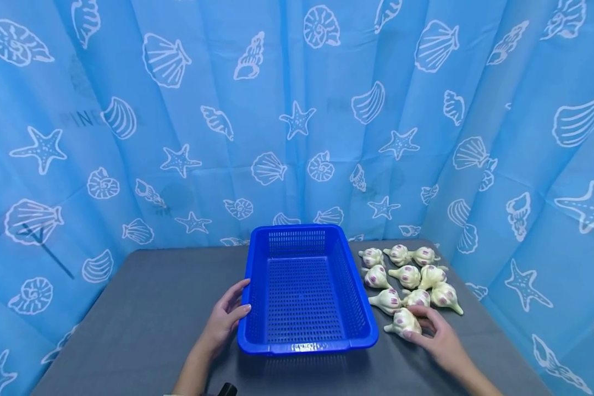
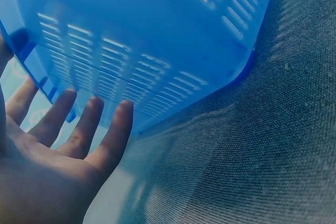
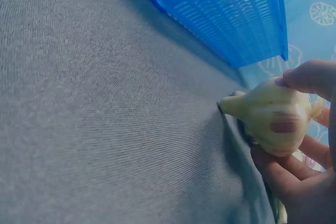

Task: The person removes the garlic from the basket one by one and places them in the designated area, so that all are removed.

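A blue plastic basket with slotted walls and a perforated floor stands in the middle of the grey table, nothing inside it. My left hand holds its left rim, thumb at the rim. In the left wrist view the other fingers reach under the rim to the outer wall. To the basket's right, my right hand grips a garlic bulb between thumb and fingers. The right wrist view shows this bulb close up, pale with a purplish patch, its stem pointing toward the left.
Several more garlic bulbs lie in loose rows right of the basket, just beyond my right hand. Blue curtains with white shell prints surround the grey table. A small black object shows at the bottom edge.
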Action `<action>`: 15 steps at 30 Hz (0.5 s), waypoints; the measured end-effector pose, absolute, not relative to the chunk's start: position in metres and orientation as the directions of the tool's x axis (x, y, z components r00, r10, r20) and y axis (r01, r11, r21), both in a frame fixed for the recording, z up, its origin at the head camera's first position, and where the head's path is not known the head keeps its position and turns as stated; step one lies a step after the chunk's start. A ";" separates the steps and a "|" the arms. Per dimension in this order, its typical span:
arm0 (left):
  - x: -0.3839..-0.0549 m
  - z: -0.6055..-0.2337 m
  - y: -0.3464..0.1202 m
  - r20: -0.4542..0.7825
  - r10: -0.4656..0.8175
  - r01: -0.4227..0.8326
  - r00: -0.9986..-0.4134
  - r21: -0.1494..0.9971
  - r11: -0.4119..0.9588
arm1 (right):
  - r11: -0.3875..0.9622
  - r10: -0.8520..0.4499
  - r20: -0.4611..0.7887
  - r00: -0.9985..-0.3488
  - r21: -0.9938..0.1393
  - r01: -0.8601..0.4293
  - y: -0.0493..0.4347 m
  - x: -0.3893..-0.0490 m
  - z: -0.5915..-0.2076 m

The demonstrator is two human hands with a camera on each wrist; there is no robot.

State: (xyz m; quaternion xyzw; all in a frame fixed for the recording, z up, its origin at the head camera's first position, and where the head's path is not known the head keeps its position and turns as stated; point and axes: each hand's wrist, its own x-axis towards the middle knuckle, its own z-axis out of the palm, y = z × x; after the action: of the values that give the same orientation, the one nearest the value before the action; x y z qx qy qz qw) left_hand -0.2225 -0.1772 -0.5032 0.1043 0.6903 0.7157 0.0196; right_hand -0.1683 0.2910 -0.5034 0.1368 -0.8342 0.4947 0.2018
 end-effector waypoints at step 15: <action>-0.220 -0.499 -0.173 0.128 0.154 0.124 -0.980 0.992 -0.034 | 0.543 0.035 0.266 -0.963 -0.815 -0.205 0.294 -0.165 -0.505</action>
State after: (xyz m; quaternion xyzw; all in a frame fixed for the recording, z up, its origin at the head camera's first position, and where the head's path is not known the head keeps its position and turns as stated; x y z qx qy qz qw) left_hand -0.2204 -0.1727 -0.4988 0.1001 0.6949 0.7121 0.0106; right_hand -0.1648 0.2942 -0.5047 0.0489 -0.8691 0.4758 0.1262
